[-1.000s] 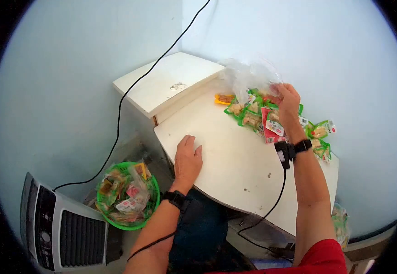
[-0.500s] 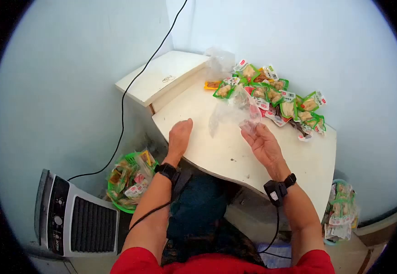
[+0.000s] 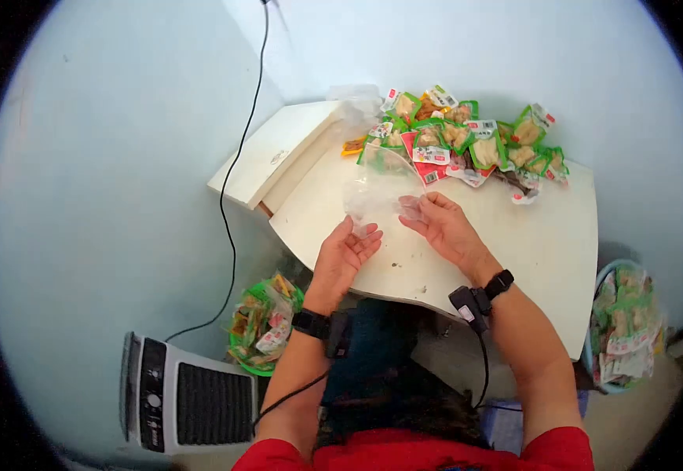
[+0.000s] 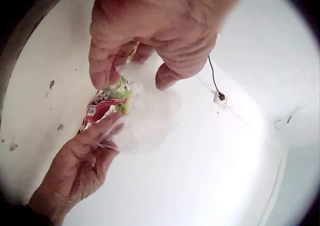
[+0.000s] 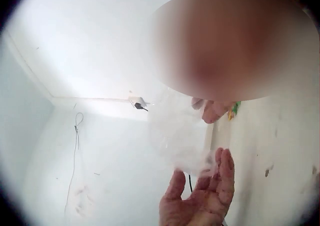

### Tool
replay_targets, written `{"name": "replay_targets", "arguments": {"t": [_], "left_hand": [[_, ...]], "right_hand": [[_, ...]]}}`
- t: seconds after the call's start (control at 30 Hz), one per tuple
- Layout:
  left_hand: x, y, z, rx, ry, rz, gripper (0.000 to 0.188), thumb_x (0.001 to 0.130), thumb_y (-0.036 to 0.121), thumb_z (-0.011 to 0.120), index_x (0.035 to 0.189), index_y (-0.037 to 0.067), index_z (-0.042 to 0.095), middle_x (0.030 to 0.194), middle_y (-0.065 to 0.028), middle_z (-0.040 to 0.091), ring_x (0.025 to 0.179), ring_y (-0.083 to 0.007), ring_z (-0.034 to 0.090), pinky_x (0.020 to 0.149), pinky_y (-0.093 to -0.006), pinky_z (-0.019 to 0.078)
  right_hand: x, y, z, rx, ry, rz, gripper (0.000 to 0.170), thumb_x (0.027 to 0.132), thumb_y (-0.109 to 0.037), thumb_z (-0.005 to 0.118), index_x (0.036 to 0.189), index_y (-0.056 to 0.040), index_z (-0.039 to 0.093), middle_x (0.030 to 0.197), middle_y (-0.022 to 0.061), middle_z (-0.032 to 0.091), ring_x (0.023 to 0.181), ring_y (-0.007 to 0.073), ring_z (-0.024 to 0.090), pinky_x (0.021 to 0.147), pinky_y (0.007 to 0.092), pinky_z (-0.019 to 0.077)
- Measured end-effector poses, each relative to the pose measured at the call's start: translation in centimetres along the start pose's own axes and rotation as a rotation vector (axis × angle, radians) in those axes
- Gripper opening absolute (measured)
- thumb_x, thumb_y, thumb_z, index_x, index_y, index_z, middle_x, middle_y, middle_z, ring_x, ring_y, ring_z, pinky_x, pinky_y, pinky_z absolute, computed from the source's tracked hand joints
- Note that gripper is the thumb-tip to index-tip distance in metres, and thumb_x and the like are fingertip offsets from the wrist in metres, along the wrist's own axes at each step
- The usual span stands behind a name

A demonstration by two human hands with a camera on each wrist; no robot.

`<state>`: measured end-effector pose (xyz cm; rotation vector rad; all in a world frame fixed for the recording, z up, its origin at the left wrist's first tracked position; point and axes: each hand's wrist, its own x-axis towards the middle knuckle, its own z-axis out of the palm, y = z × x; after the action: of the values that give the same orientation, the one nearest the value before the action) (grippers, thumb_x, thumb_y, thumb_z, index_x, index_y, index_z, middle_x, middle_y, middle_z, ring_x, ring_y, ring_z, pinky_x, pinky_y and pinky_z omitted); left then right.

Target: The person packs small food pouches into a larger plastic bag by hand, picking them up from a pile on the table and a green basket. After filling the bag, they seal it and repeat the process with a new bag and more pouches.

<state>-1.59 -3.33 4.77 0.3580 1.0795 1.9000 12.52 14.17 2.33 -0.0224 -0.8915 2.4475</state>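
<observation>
A clear plastic bag (image 3: 377, 192) is held up over the white table, its upper part overlapping the snack packets in the head view. My right hand (image 3: 445, 228) pinches the bag's right edge between thumb and fingers. At the bag's lower left is my left hand (image 3: 341, 259), palm turned up, thumb and fingers spread apart. In the left wrist view the bag (image 4: 150, 116) hangs between both hands, with the left thumb and fingertips right at its edge. Most of the right hand is blurred in the right wrist view. Green-edged snack packets (image 3: 455, 135) lie piled behind the bag.
More clear plastic (image 3: 357, 106) lies by the raised white shelf (image 3: 279, 153). A green basket of packets (image 3: 239, 357) stands at lower left beside an air cooler (image 3: 192, 400). A blue basket of packets (image 3: 593, 369) stands right of the table (image 3: 546, 259). Cords trail from both wrists.
My right hand has drawn a plastic bag off the packet pile toward me. My left hand has come from the table's left edge to the bag and turned palm up.
</observation>
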Motion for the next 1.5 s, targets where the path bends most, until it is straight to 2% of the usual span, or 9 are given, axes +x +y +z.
{"name": "replay_targets", "arguments": {"t": [0.17, 0.4, 0.53, 0.73, 0.93, 1.03, 1.23, 1.33, 1.5], "left_hand": [[0.4, 0.2, -1.4, 0.178, 0.114, 0.189, 0.02, 0.094, 0.015, 0.064, 0.11, 0.003, 0.059, 0.102, -0.0108, 0.065, 0.096, -0.0241, 0.065, 0.089, -0.0356, 0.0554], [0.3, 3.1, -5.1, -0.052, 0.126, 0.23, 0.023, 0.087, 0.005, 0.07, 0.106, 0.008, 0.059, 0.094, -0.0041, 0.063, 0.089, -0.0207, 0.063, 0.084, -0.035, 0.0549], [-0.5, 4.0, -4.8, 0.04, 0.219, 0.243, 0.023, 0.092, 0.012, 0.066, 0.113, 0.008, 0.057, 0.099, -0.0057, 0.061, 0.09, -0.0216, 0.062, 0.085, -0.0371, 0.0539], [-1.1, 2.3, -2.4, 0.216, 0.077, 0.214, 0.038, 0.095, 0.028, 0.064, 0.124, 0.005, 0.055, 0.112, -0.006, 0.063, 0.097, -0.0205, 0.063, 0.085, -0.036, 0.0534], [-1.0, 2.3, -1.8, 0.348, 0.207, 0.03, 0.037, 0.093, 0.029, 0.067, 0.12, 0.004, 0.061, 0.105, -0.0029, 0.067, 0.091, -0.016, 0.066, 0.079, -0.0308, 0.0539], [-1.2, 1.7, -2.0, 0.576, 0.15, 0.106, 0.034, 0.094, 0.029, 0.065, 0.118, 0.005, 0.061, 0.099, -0.004, 0.068, 0.089, -0.018, 0.066, 0.081, -0.0306, 0.0532], [-0.3, 1.7, -3.4, 0.428, 0.259, 0.177, 0.022, 0.096, 0.023, 0.06, 0.103, 0.003, 0.064, 0.089, -0.0033, 0.066, 0.08, -0.0179, 0.065, 0.075, -0.0348, 0.0556], [0.9, 2.7, -5.5, 0.308, 0.144, 0.218, 0.024, 0.096, 0.028, 0.063, 0.091, 0.005, 0.065, 0.083, -0.0017, 0.066, 0.076, -0.0168, 0.066, 0.072, -0.0324, 0.0554], [0.7, 3.8, -5.5, 0.297, 0.267, 0.262, 0.028, 0.097, 0.034, 0.06, 0.093, 0.007, 0.062, 0.081, -0.0035, 0.063, 0.074, -0.0188, 0.064, 0.07, -0.0358, 0.055]], "right_hand": [[0.0, -1.2, -0.4, -0.085, 0.046, -0.006, 0.013, 0.098, -0.016, 0.056, 0.1, -0.0034, 0.058, 0.116, 0.0153, 0.064, 0.108, 0.0264, 0.064, 0.091, 0.0424, 0.0548], [0.1, -3.7, -1.3, -0.262, 0.132, -0.022, 0.009, 0.096, -0.019, 0.059, 0.097, -0.01, 0.062, 0.106, 0.009, 0.068, 0.101, 0.0231, 0.067, 0.083, 0.0407, 0.0569], [0.1, -4.1, -1.8, -0.293, 0.079, -0.047, 0.01, 0.095, -0.02, 0.061, 0.098, -0.0102, 0.063, 0.099, 0.0065, 0.069, 0.097, 0.0195, 0.067, 0.081, 0.0385, 0.0568], [0.0, -3.7, -1.1, -0.353, 0.109, -0.076, 0.011, 0.095, -0.021, 0.062, 0.097, -0.0099, 0.063, 0.098, 0.0069, 0.07, 0.094, 0.0176, 0.067, 0.081, 0.036, 0.0555], [0.0, -3.4, -0.9, -0.451, 0.069, -0.12, 0.016, 0.096, -0.025, 0.06, 0.096, -0.0086, 0.063, 0.096, 0.0078, 0.071, 0.09, 0.0158, 0.067, 0.076, 0.0301, 0.0511], [0.2, -3.4, -1.1, -0.47, 0.043, -0.141, 0.015, 0.095, -0.023, 0.06, 0.094, -0.0086, 0.063, 0.095, 0.0076, 0.071, 0.089, 0.0148, 0.067, 0.075, 0.0297, 0.0495], [-0.1, -4.1, -0.9, -0.427, -0.025, -0.095, 0.012, 0.091, -0.02, 0.061, 0.087, -0.0086, 0.062, 0.083, 0.0043, 0.068, 0.078, 0.013, 0.064, 0.069, 0.0282, 0.0497], [-0.1, -4.8, -1.4, -0.405, -0.124, -0.052, 0.012, 0.089, -0.018, 0.061, 0.082, -0.0083, 0.062, 0.075, 0.0026, 0.064, 0.069, 0.0124, 0.061, 0.062, 0.0269, 0.0496], [-0.1, -5.4, -1.9, -0.521, -0.246, 0.031, 0.013, 0.086, -0.014, 0.06, 0.075, -0.0071, 0.061, 0.072, 0.0032, 0.064, 0.064, 0.0122, 0.06, 0.057, 0.0255, 0.0492]]}}
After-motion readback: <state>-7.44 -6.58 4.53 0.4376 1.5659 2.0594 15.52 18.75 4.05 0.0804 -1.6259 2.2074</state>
